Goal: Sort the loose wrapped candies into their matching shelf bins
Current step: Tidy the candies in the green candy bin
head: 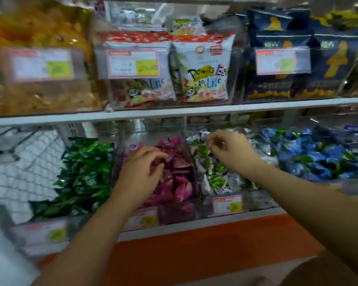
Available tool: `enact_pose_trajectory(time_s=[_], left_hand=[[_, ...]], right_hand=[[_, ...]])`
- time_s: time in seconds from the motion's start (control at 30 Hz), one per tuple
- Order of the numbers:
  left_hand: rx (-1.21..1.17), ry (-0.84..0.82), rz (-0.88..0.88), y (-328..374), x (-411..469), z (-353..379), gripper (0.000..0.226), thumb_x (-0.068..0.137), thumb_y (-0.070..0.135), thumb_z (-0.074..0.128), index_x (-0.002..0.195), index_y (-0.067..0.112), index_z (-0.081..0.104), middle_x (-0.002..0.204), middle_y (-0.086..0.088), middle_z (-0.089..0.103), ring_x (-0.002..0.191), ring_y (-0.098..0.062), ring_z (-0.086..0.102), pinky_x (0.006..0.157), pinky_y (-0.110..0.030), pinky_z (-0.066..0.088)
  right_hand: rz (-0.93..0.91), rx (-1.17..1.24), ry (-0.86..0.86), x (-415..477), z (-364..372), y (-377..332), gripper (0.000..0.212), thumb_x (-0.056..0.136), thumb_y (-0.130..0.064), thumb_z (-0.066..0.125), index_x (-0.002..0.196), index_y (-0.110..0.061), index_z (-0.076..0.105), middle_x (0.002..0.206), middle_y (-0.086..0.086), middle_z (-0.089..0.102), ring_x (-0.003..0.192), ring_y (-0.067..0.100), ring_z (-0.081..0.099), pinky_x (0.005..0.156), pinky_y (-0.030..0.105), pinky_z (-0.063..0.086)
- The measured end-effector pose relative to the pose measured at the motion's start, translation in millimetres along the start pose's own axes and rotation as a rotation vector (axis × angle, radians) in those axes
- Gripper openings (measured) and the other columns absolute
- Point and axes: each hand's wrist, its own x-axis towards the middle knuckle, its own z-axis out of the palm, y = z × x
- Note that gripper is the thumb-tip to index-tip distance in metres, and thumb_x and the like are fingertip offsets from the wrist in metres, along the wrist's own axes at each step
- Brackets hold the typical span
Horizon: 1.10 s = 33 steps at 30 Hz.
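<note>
A person's two bare hands reach into clear bins of wrapped candies along the front edge of the lower shelf (pixel 194 228).

The left hand (pixel 142 168) lies over the pink candies (pixel 180 182) in the middle bin. Its fingers are curved down onto the pile, and motion blur hides whether it grips a piece.

The right hand (pixel 227 149) hovers over the next bin to the right, above the green-and-white candies (pixel 217 178). Thumb and forefinger are drawn together as in a pinch, but nothing can be made out between them.

Dark green candies (pixel 83 174) fill the bin left of the pink ones, and blue candies (pixel 318 155) the bin towards the shelf's right end. The wrappers in each bin look alike, though a few green pieces show among the blue.

A price tag (pixel 227 205) on the front of the green-and-white bin reads "9.90". The tags below the pink and dark green bins are too blurred to read.

On the upper shelf (pixel 174 113), white snack bags (pixel 205 73) at the centre carry the hand-lettered word "Life" above red characters and a panda figure. Dark blue bags (pixel 277 65) with yellow print stand to their right, and a bin of yellow snacks (pixel 39 38) sits at the left end. Their pink-bordered labels (pixel 132 62) cannot be read.

A white wire basket (pixel 29 162) sits at the lower shelf's left end.
</note>
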Motion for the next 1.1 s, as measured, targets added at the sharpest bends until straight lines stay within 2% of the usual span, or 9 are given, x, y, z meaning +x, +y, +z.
enact_pose_trajectory(time_s=[0.07,0.27,0.4,0.47,0.57,0.7,0.83,1.0,1.1], left_hand=[[0.032,0.041,-0.042,-27,-16,-25,0.021,0.094,0.022,0.055,0.112,0.027,0.063,0.118,0.014,0.047,0.120,-0.011,0.043,0.105,-0.031,0.033],[0.075,0.192,-0.208,-111,-70,-95,0.023,0.093,0.016,0.056,0.113,0.022,0.064,0.123,0.003,0.053,0.112,-0.011,0.046,0.092,-0.022,0.038],[-0.017,0.307,-0.339,-151,-97,-117,0.024,0.095,0.010,0.051,0.111,0.024,0.062,0.119,0.006,0.051,0.109,-0.003,0.043,0.084,-0.003,0.027],[-0.060,0.342,-0.383,-165,-104,-119,0.026,0.095,0.008,0.050,0.112,0.025,0.060,0.120,0.008,0.051,0.111,-0.002,0.043,0.087,-0.003,0.025],[-0.113,0.332,-0.385,-180,-104,-120,0.032,0.095,0.005,0.048,0.114,0.028,0.058,0.126,0.008,0.049,0.112,0.002,0.041,0.094,-0.009,0.027],[-0.204,0.328,-0.375,-191,-103,-122,0.047,0.094,-0.004,0.041,0.107,0.039,0.053,0.129,0.011,0.048,0.120,-0.005,0.048,0.104,-0.025,0.038],[-0.200,0.326,-0.374,-194,-104,-122,0.055,0.094,-0.007,0.038,0.103,0.047,0.050,0.127,0.018,0.048,0.115,0.002,0.050,0.095,-0.006,0.036],[-0.199,0.337,-0.366,-198,-102,-121,0.064,0.091,-0.010,0.039,0.099,0.053,0.047,0.131,0.014,0.050,0.116,0.003,0.050,0.093,-0.001,0.034],[-0.190,0.334,-0.355,-200,-103,-121,0.060,0.091,-0.010,0.039,0.102,0.048,0.051,0.132,0.014,0.050,0.117,0.004,0.049,0.096,-0.004,0.035]], right_hand=[[-0.064,0.022,-0.066,6,19,-34,0.020,0.094,-0.017,0.054,0.109,-0.015,0.067,0.100,0.003,0.069,0.090,0.019,0.062,0.080,0.030,0.049],[-0.292,0.170,-0.254,17,79,-125,0.021,0.092,-0.016,0.059,0.111,-0.014,0.067,0.095,-0.004,0.066,0.077,-0.005,0.053,0.067,-0.002,0.036],[-0.401,0.240,-0.391,29,117,-174,0.023,0.094,-0.018,0.056,0.116,-0.017,0.064,0.096,-0.010,0.059,0.076,-0.014,0.049,0.068,-0.005,0.036],[-0.438,0.241,-0.459,37,137,-195,0.025,0.096,-0.019,0.055,0.120,-0.018,0.061,0.100,-0.010,0.058,0.078,-0.013,0.049,0.068,-0.005,0.036],[-0.462,0.229,-0.534,54,168,-216,0.027,0.096,-0.021,0.053,0.123,-0.021,0.060,0.109,-0.009,0.060,0.086,-0.007,0.052,0.070,-0.003,0.039],[-0.460,0.162,-0.630,83,205,-233,0.031,0.098,-0.016,0.050,0.127,-0.019,0.057,0.125,-0.002,0.060,0.104,0.005,0.053,0.081,0.009,0.038],[-0.579,0.015,-0.731,106,237,-248,0.031,0.096,-0.012,0.052,0.126,-0.016,0.058,0.126,0.001,0.061,0.107,0.007,0.055,0.080,0.003,0.038],[-0.678,-0.275,-0.875,122,269,-253,0.038,0.094,-0.023,0.057,0.131,-0.020,0.054,0.138,0.002,0.051,0.121,0.017,0.050,0.103,0.031,0.039],[-0.685,-0.344,-0.955,124,273,-253,0.045,0.093,-0.037,0.055,0.136,-0.024,0.048,0.141,-0.001,0.047,0.122,0.017,0.049,0.104,0.034,0.039]])
